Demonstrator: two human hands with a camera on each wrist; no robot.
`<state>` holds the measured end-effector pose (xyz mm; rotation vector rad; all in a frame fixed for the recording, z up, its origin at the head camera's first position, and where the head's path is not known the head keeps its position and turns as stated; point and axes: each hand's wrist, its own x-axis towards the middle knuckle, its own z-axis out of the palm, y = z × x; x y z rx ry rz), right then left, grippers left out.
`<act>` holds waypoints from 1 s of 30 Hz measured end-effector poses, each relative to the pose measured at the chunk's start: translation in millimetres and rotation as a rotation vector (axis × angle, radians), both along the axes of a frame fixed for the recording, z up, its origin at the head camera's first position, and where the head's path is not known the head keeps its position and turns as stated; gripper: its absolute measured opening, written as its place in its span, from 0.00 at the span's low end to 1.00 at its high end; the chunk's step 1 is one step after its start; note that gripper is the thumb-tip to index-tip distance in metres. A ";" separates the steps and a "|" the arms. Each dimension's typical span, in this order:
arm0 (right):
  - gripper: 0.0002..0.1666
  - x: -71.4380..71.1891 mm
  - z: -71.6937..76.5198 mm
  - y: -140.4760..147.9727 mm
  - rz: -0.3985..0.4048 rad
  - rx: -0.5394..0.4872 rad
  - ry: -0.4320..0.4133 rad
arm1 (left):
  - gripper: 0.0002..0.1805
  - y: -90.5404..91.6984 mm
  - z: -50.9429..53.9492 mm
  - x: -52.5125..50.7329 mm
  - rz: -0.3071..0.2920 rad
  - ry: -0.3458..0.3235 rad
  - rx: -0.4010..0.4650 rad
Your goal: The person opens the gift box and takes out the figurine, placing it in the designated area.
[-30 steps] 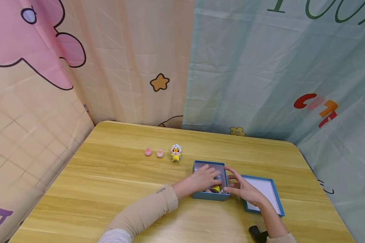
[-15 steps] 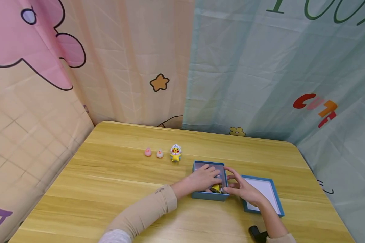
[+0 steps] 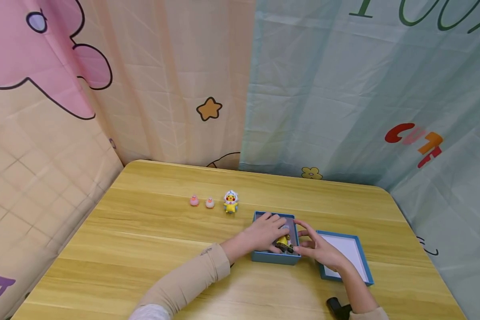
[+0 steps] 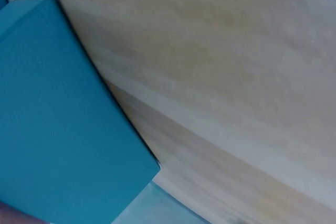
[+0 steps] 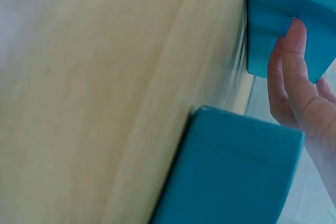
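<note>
A blue open-topped box (image 3: 276, 258) stands on the table, right of the middle. My left hand (image 3: 265, 233) reaches into it from the left, fingers spread. What lies under the palm is hidden. Beside the thumb, a small yellow and dark toy figure (image 3: 282, 242) shows inside the box. My right hand (image 3: 324, 252) rests against the box's right side, with fingertips (image 5: 295, 27) touching the outer wall (image 5: 265, 51) in the right wrist view. The left wrist view shows mostly a blue box wall (image 4: 68, 114) and the table.
A blue lid (image 3: 344, 247) with a pale inside lies under and beside the right forearm. Farther back stand a pink duck (image 3: 194, 201), a whitish duck (image 3: 210, 203) and a yellow figure in a white hood (image 3: 231, 202). A black object (image 3: 338, 307) lies near the right sleeve.
My left hand has shifted slightly left and back within the box, uncovering more of the yellow and dark figure. The right hand and the box stay nearly in place.
</note>
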<state>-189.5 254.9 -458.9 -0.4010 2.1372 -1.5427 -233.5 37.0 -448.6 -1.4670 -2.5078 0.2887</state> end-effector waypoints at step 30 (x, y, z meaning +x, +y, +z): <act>0.46 0.7 3.3 -1.7 -0.047 0.076 0.023 | 0.30 -45.6 22.2 -20.1 0.144 -0.050 0.222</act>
